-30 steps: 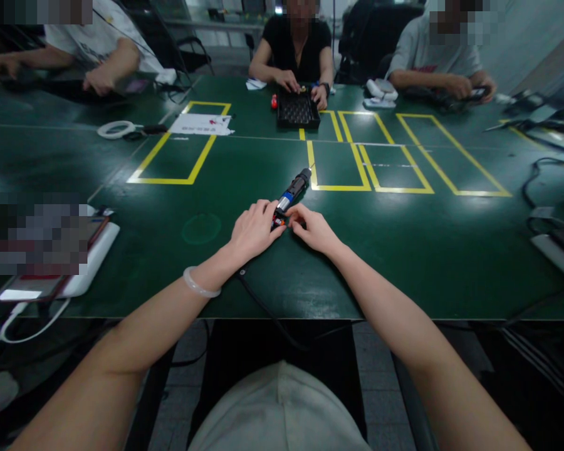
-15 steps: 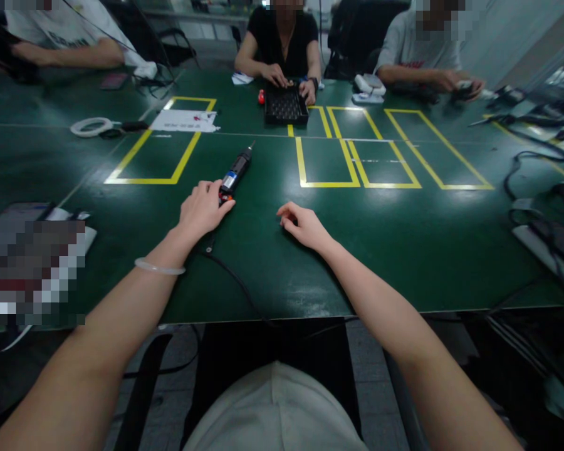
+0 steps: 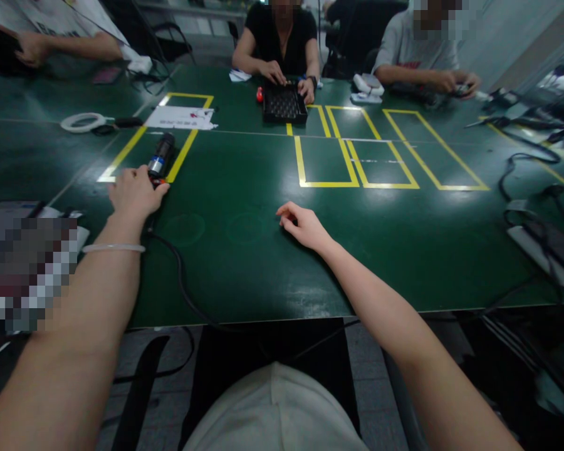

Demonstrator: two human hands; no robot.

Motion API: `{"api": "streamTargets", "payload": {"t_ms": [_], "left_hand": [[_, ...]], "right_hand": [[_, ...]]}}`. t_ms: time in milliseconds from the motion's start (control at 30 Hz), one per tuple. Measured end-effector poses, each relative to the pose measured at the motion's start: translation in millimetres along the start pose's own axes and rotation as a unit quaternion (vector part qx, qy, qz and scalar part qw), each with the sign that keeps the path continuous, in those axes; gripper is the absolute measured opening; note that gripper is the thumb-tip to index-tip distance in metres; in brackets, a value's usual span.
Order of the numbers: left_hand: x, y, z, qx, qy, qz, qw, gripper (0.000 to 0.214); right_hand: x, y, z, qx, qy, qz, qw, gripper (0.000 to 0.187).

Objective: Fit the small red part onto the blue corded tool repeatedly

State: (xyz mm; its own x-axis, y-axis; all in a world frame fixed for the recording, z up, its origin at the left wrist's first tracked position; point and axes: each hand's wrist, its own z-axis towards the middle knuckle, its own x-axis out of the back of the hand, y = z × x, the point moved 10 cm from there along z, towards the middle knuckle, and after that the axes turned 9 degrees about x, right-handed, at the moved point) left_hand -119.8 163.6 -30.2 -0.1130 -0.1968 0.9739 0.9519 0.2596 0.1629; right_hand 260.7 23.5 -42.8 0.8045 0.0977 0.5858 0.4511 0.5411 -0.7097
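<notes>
My left hand (image 3: 136, 193) is closed around the rear end of a corded electric screwdriver (image 3: 160, 156), black with a blue band. The tool lies on the green table (image 3: 263, 250) at the left, over a yellow tape line, its tip pointing away from me. Its black cable (image 3: 181, 275) trails back toward the table's near edge. My right hand (image 3: 303, 225) rests on the table near the middle, fingers curled in a loose pinch; whether anything is between them I cannot make out.
Yellow tape rectangles (image 3: 357, 150) mark the table. Across it a person's hands work at a black tray (image 3: 284, 105) beside a small red object (image 3: 260, 95). A white ring (image 3: 81, 122) and a paper sheet (image 3: 181, 117) lie far left. Cables and devices (image 3: 540, 232) crowd the right edge.
My left hand has slid the screwdriver from the table's middle to the left, onto the yellow line. My right hand let go of it and has stayed near the middle.
</notes>
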Motion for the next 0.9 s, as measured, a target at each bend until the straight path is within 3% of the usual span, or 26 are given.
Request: {"api": "streamTargets", "payload": {"t_ms": [133,267,500,900], "left_hand": [[6.9,-16,-1,0.021,0.035,-0.041,0.998,0.059],[17.5,-14,-9,0.009,0.084,-0.074,0.994,0.057],[18.4,-11,-12,0.008,0.082,-0.056,0.995,0.045],[20.8,-8,-19,0.020,0.073,-0.004,0.997,0.050]], "right_hand": [[1,0,0,-0.003,0.001,0.001,1.000,0.018],[1,0,-1,0.002,0.005,0.001,1.000,0.019],[1,1,-1,0.006,0.006,-0.004,1.000,0.019],[1,0,-1,0.000,0.002,-0.006,1.000,0.018]]}}
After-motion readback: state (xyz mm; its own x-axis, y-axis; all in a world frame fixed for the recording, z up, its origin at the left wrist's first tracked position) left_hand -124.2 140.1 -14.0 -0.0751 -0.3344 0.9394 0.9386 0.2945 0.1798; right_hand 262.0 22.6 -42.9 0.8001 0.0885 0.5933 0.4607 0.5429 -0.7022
